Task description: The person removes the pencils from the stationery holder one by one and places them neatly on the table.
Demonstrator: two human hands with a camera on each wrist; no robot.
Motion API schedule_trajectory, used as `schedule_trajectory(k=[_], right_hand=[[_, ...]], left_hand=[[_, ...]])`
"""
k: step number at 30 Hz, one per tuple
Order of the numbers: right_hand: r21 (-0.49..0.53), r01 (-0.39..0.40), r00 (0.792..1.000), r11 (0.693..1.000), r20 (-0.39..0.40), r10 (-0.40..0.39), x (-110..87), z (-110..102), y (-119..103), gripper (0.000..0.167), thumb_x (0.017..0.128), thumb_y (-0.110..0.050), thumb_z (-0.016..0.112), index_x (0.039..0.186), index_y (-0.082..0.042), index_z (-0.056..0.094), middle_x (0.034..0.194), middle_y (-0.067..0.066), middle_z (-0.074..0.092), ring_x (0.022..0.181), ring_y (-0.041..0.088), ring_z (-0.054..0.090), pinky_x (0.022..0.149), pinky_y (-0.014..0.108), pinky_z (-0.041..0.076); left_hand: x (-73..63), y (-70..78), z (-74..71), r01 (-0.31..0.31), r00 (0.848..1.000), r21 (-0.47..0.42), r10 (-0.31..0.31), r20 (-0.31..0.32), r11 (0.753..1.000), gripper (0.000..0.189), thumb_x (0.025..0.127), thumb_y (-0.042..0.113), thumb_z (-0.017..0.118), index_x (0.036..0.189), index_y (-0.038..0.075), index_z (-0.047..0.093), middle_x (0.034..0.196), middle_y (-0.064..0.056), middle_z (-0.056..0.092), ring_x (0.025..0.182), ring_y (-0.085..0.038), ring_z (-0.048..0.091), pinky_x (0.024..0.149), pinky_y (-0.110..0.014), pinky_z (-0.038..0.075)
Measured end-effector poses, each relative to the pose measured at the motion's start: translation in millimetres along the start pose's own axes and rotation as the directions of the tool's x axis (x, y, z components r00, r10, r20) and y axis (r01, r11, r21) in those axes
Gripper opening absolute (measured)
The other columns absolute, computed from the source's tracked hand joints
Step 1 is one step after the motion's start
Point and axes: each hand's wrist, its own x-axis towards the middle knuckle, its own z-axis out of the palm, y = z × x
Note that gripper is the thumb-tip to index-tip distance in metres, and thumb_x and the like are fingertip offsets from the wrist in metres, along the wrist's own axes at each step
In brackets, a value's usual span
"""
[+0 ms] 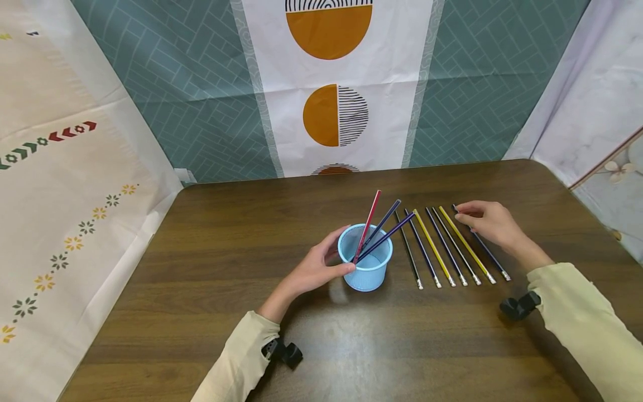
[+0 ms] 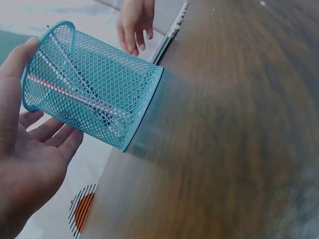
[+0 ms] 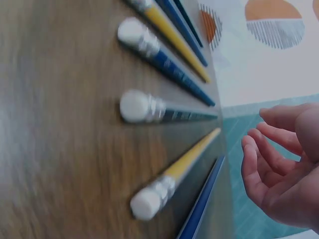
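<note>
A light blue mesh pencil cup (image 1: 365,277) stands on the table with one red pencil (image 1: 372,212) and two dark blue pencils leaning in it. Thumb and fingers of my left hand (image 1: 321,262) hold the cup around its rim from the left. To the right of the cup lies a row of several pencils, yellow, dark blue and dark green, eraser ends towards me. My right hand (image 1: 489,223) hovers by the far end of the rightmost blue pencil (image 1: 489,251). In the right wrist view its fingers (image 3: 252,167) are loosely bent, thumb apart, with nothing between them.
The brown wooden table (image 1: 201,290) fills the foreground. Behind it hangs a green and white patterned cloth (image 1: 201,95); pale cloths hang at both sides. Each sleeve carries a small black wrist device (image 1: 281,353).
</note>
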Motion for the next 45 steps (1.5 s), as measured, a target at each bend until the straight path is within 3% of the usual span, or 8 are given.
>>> schedule_trajectory(k=[8,15,21,28,36,45], right_hand=[[0.05,0.002,1.0,0.999,0.012,-0.002,-7.4,8.5,-21.1,0.038,0.098,-0.021,0.059,0.123,0.008,0.059,0.118,0.028,0.06,0.096,0.034,0.06,0.07,0.031,0.055],[0.04,0.081,0.996,0.996,0.036,-0.083,-13.8,16.0,-37.4,0.034,0.096,-0.019,0.062,0.12,0.006,0.062,0.116,0.024,0.062,0.098,0.031,0.057,0.072,0.021,0.049],[0.115,0.101,0.989,0.988,0.099,-0.112,-21.7,24.0,-56.1,0.035,0.094,-0.018,0.065,0.122,0.003,0.062,0.116,0.018,0.063,0.105,0.03,0.056,0.085,0.035,0.046],[0.2,0.156,0.977,0.967,0.11,-0.18,-26.3,32.9,-75.9,0.032,0.093,-0.015,0.066,0.12,0.002,0.064,0.114,0.015,0.065,0.103,0.026,0.057,0.08,0.022,0.048],[0.263,0.182,0.973,0.947,0.09,-0.212,-27.6,45.6,-88.7,0.024,0.091,-0.012,0.069,0.109,0.003,0.069,0.105,0.012,0.068,0.1,0.025,0.059,0.078,0.024,0.05],[0.376,0.161,0.973,0.912,0.095,-0.211,-26.1,56.4,-94.5,0.03,0.087,-0.011,0.073,0.113,0.002,0.068,0.1,0.015,0.069,0.097,0.027,0.061,0.079,0.033,0.048]], left_hand=[[0.6,-1.1,0.1,-0.005,1.0,0.0,0.005,-0.002,1.0,0.079,0.088,0.033,0.073,0.151,0.012,0.031,0.145,-0.012,0.042,0.13,-0.027,0.044,0.104,-0.038,0.039],[0.8,-2.0,0.1,-0.01,1.0,-0.008,0.01,0.0,1.0,0.079,0.087,0.032,0.073,0.151,0.012,0.031,0.145,-0.012,0.042,0.13,-0.026,0.044,0.105,-0.037,0.038],[0.8,-1.8,0.5,-0.008,1.0,-0.011,0.008,0.005,1.0,0.079,0.088,0.034,0.072,0.151,0.012,0.031,0.145,-0.012,0.042,0.131,-0.026,0.044,0.105,-0.038,0.038],[0.6,-2.6,0.1,-0.014,1.0,-0.034,0.014,0.001,0.999,0.078,0.088,0.029,0.073,0.151,0.012,0.03,0.145,-0.011,0.041,0.131,-0.025,0.043,0.106,-0.037,0.037],[1.6,-3.8,0.7,-0.019,1.0,-0.046,0.02,0.013,0.999,0.076,0.089,0.02,0.072,0.151,0.01,0.029,0.146,-0.014,0.04,0.132,-0.029,0.042,0.106,-0.043,0.035],[1.1,-3.0,-0.3,-0.018,1.0,-0.029,0.019,0.007,0.999,0.079,0.088,0.033,0.072,0.151,0.011,0.03,0.145,-0.011,0.041,0.132,-0.025,0.043,0.106,-0.039,0.037]])
